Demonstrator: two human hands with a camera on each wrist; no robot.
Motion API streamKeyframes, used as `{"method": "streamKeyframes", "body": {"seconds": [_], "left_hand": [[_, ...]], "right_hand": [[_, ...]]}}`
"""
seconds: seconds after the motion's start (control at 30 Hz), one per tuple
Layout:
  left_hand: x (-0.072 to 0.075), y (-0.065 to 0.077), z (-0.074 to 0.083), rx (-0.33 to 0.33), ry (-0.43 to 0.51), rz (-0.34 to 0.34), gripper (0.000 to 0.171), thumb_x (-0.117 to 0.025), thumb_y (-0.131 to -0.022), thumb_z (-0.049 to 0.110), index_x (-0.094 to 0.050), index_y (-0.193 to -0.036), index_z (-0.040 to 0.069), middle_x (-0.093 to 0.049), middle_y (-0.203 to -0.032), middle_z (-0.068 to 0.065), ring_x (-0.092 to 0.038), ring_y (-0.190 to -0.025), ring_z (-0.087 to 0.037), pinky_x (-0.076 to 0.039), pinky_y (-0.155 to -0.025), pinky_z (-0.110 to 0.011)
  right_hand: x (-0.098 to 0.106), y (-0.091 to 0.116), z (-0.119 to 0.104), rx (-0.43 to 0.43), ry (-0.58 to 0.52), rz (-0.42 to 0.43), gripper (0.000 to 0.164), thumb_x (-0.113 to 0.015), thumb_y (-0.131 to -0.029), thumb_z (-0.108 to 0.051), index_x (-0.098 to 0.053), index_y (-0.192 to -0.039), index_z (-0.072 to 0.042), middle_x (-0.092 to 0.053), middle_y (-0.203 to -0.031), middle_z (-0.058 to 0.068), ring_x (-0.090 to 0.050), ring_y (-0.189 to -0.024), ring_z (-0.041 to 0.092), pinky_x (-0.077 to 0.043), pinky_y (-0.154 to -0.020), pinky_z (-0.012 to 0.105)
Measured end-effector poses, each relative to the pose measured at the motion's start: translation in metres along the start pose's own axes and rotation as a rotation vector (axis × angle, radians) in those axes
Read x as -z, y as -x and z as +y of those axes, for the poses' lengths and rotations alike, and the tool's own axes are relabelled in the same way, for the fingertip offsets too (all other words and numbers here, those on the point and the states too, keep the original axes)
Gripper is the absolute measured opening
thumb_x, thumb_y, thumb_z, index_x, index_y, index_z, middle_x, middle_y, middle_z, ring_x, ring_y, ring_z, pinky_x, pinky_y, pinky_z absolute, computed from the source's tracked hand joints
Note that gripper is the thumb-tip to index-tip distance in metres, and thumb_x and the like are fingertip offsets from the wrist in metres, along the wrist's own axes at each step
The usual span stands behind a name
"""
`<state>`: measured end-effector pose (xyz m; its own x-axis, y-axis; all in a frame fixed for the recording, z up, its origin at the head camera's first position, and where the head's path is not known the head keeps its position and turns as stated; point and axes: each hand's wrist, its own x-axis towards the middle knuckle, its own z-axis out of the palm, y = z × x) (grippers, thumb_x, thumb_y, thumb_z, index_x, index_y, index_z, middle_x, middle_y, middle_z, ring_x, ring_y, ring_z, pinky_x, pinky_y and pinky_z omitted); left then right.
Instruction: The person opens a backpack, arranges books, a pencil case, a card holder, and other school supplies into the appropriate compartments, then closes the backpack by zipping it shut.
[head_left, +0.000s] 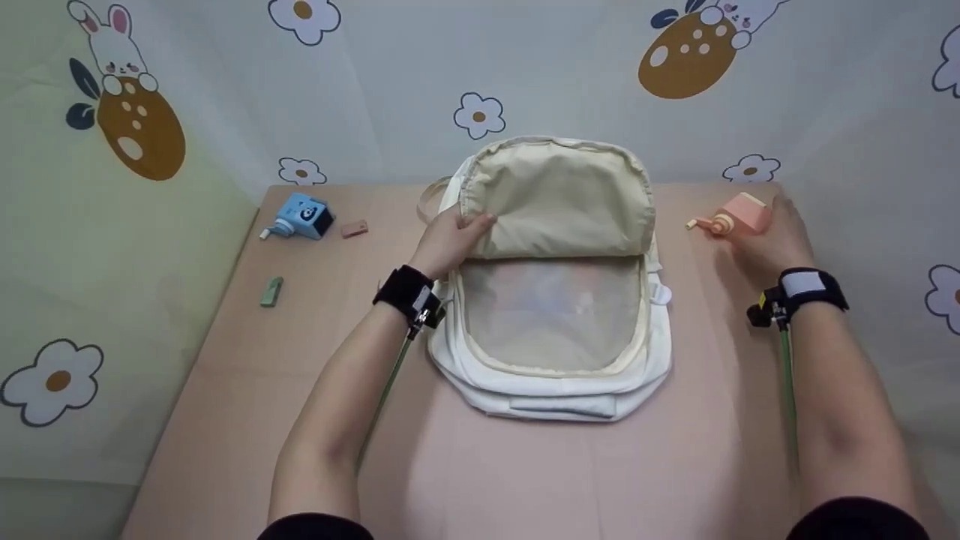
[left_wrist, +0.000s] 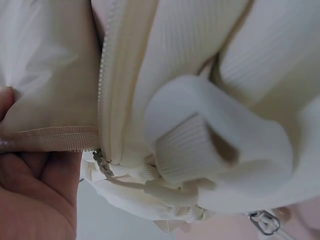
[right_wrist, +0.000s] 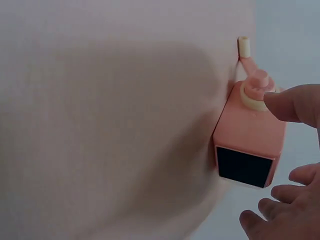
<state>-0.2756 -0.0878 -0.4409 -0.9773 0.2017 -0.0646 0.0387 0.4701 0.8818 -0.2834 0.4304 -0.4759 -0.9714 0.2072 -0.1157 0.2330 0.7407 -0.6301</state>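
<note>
cream backpack (head_left: 555, 386), one: centre of the frame, lying on the table (head_left: 637, 480); flap (head_left: 562, 199) folded back toward the top, see-through panel (head_left: 555, 315) below it.

left hand (head_left: 454, 238): at the flap's left edge; thumb on the lining, fingers curled beneath, edge pinched between.

pink crank-handled container (head_left: 744, 214), one: right of the frame, on its side, crank pointing left; dark end panel (right_wrist: 245, 166) seen from the right wrist.

right hand (head_left: 780, 240): beside this container; fingers loosely spread and slightly bent, not clasped, thumb tip over the cream collar (right_wrist: 253, 101); contact cannot be told.

blue crank-handled container (head_left: 304, 215), one: upper left, on its side.

pink block (head_left: 355, 229), one: just right of the blue container.

green block (head_left: 271, 291), one: left, below both.

patterned backdrop (head_left: 390, 82): flowers, rabbits; behind the table.
</note>
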Motion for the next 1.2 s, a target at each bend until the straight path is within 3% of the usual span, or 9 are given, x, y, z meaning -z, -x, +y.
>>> {"method": "streamKeyframes", "body": {"seconds": [0.07,0.17,0.3,0.5,0.63,0.7,0.93,1.1,1.2], "left_hand": [[-0.003,0.0,0.001,0.004,0.012,-0.004,0.049,-0.061,-0.1,0.051,-0.049,-0.07,0.015,-0.039,-0.056,0.009,-0.032,-0.044,-0.007,-0.028,-0.04,-0.023],[-0.006,0.0,0.002,0.002,0.022,-0.01,0.047,-0.061,-0.1,0.05,-0.05,-0.073,0.014,-0.041,-0.058,0.008,-0.033,-0.046,-0.007,-0.029,-0.041,-0.023],[-0.009,0.001,0.003,0.003,0.035,-0.018,0.044,-0.061,-0.1,0.05,-0.052,-0.077,0.014,-0.043,-0.061,0.008,-0.034,-0.047,-0.007,-0.029,-0.042,-0.022],[-0.009,0.002,0.004,-0.005,0.054,-0.02,0.041,-0.061,-0.101,0.048,-0.053,-0.08,0.014,-0.044,-0.062,0.007,-0.035,-0.048,-0.007,-0.03,-0.043,-0.022],[-0.008,0.002,0.004,-0.018,0.063,-0.016,0.041,-0.062,-0.101,0.048,-0.053,-0.079,0.014,-0.043,-0.061,0.008,-0.034,-0.048,-0.007,-0.03,-0.043,-0.022],[-0.007,0.002,0.004,-0.022,0.059,-0.011,0.042,-0.062,-0.101,0.048,-0.052,-0.078,0.014,-0.042,-0.06,0.008,-0.033,-0.047,-0.007,-0.029,-0.042,-0.023],[-0.001,0.003,0.008,-0.025,0.036,-0.007,0.044,-0.061,-0.101,0.049,-0.051,-0.075,0.014,-0.039,-0.058,0.008,-0.032,-0.046,-0.007,-0.028,-0.042,-0.023],[0.004,0.004,0.015,-0.02,0.057,-0.019,0.041,-0.061,-0.101,0.048,-0.056,-0.08,0.013,-0.039,-0.059,0.008,-0.031,-0.046,-0.007,-0.028,-0.041,-0.022],[0.006,0.005,0.018,-0.017,0.057,-0.021,0.044,-0.061,-0.101,0.049,-0.055,-0.077,0.013,-0.038,-0.057,0.008,-0.03,-0.045,-0.007,-0.027,-0.04,-0.023]], "right_hand": [[0.0,-0.003,0.006,-0.011,-0.013,-0.012,0.113,-0.069,-0.092,-0.054,0.003,-0.162,-0.002,-0.017,-0.159,0.037,-0.03,-0.14,0.052,-0.027,-0.115,0.064],[0.002,-0.004,0.01,-0.029,-0.006,-0.017,0.097,-0.07,-0.095,-0.044,-0.014,-0.156,0.007,-0.031,-0.148,0.038,-0.038,-0.13,0.051,-0.033,-0.112,0.064],[0.004,-0.002,0.012,-0.069,0.02,-0.011,0.076,-0.063,-0.099,-0.031,-0.026,-0.147,0.014,-0.035,-0.14,0.038,-0.04,-0.122,0.05,-0.035,-0.109,0.064],[0.001,0.006,0.012,-0.12,-0.007,0.028,0.085,-0.061,-0.101,-0.041,-0.02,-0.154,0.01,-0.031,-0.15,0.037,-0.039,-0.129,0.048,-0.032,-0.113,0.063],[0.0,0.014,0.009,-0.086,-0.062,0.12,0.089,-0.061,-0.098,-0.053,-0.027,-0.154,0.007,-0.036,-0.152,0.032,-0.043,-0.131,0.043,-0.036,-0.113,0.057],[0.002,0.02,0.004,-0.044,-0.098,0.183,0.086,-0.062,-0.097,-0.053,-0.033,-0.152,0.005,-0.041,-0.15,0.028,-0.045,-0.129,0.038,-0.038,-0.113,0.052],[0.016,0.067,-0.035,0.099,-0.185,0.293,0.081,-0.063,-0.1,-0.04,-0.019,-0.163,-0.012,-0.026,-0.161,0.015,-0.034,-0.137,0.025,-0.032,-0.118,0.039],[0.017,0.107,-0.075,0.424,-0.245,0.372,0.075,-0.073,-0.095,-0.013,-0.033,-0.159,-0.013,-0.039,-0.151,0.012,-0.041,-0.132,0.019,-0.035,-0.116,0.032],[0.012,0.129,-0.099,0.647,-0.198,0.346,0.079,-0.077,-0.089,-0.001,-0.038,-0.157,-0.015,-0.046,-0.145,0.009,-0.045,-0.128,0.018,-0.038,-0.113,0.028]]}}
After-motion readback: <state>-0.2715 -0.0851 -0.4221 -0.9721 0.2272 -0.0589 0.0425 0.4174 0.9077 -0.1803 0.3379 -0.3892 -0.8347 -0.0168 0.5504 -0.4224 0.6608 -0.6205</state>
